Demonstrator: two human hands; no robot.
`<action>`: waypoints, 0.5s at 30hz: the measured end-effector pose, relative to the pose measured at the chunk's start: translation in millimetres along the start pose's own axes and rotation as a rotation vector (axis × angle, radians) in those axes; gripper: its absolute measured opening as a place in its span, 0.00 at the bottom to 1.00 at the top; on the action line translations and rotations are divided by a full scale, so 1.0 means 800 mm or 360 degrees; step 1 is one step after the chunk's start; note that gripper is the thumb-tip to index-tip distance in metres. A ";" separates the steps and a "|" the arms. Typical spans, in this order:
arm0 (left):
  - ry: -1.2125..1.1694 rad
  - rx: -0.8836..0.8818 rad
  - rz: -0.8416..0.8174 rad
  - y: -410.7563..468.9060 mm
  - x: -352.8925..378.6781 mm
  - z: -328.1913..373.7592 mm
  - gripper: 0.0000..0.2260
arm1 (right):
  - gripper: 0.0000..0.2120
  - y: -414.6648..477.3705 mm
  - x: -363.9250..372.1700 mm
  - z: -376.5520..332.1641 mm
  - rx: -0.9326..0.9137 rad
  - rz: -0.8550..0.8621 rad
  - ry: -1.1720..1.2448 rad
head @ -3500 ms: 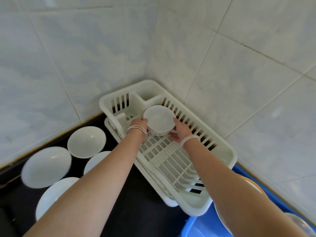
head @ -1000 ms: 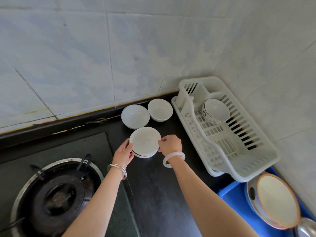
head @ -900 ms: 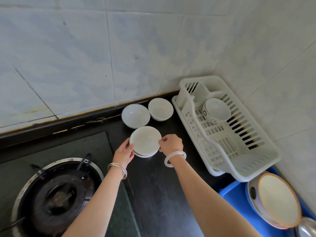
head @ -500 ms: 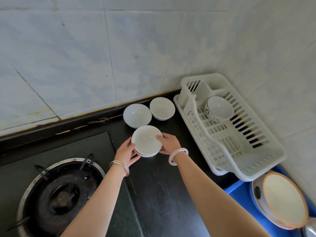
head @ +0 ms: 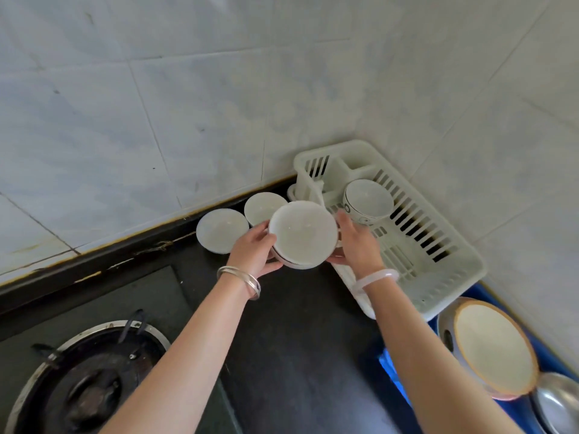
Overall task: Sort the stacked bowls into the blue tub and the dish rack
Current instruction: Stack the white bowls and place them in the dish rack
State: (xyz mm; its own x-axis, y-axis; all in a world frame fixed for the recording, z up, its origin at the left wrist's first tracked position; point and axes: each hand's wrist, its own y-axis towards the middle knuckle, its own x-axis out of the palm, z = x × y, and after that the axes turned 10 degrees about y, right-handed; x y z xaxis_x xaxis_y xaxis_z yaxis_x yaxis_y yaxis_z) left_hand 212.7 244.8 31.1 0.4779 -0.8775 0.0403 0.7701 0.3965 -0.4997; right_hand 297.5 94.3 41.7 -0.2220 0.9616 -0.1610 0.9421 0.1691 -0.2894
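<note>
A short stack of white bowls (head: 302, 234) hangs above the black counter, just left of the white dish rack (head: 451, 267). My left hand (head: 255, 253) grips its left side and my right hand (head: 357, 245) cups its right side and underside. One patterned white bowl (head: 368, 200) sits in the far end of the rack. Two more white bowls (head: 221, 230) (head: 260, 208) rest on the counter by the wall. The blue tub (head: 554, 349) lies at the lower right, holding a large brown-rimmed bowl (head: 492, 347) and a metal bowl (head: 557, 402).
A gas burner (head: 84, 380) sits at the lower left on the dark stove top. Tiled walls meet in the corner behind the rack. Bare black counter (head: 300, 339) stretches between my arms.
The bowl stack has come up off the counter and shifted right toward the rack, held in both hands. The bowl placed in the rack earlier has stayed there.
</note>
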 end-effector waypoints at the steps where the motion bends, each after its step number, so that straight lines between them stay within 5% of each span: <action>1: 0.0004 0.0022 -0.0047 0.001 0.016 0.012 0.11 | 0.15 0.005 -0.018 -0.010 -0.0038 0.0031 -0.0008; 15: 0.0331 -0.0259 -0.0560 0.072 0.257 0.029 0.18 | 0.23 0.099 -0.231 0.012 0.0355 0.0336 -0.0101</action>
State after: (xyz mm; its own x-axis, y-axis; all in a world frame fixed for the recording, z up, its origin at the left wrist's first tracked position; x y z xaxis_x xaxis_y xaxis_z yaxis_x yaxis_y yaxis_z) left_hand 364.5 93.6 30.5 0.0903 -0.9937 0.0660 0.7862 0.0305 -0.6172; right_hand 410.4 -72.1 39.7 -0.0492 0.9539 -0.2961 0.8922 -0.0913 -0.4423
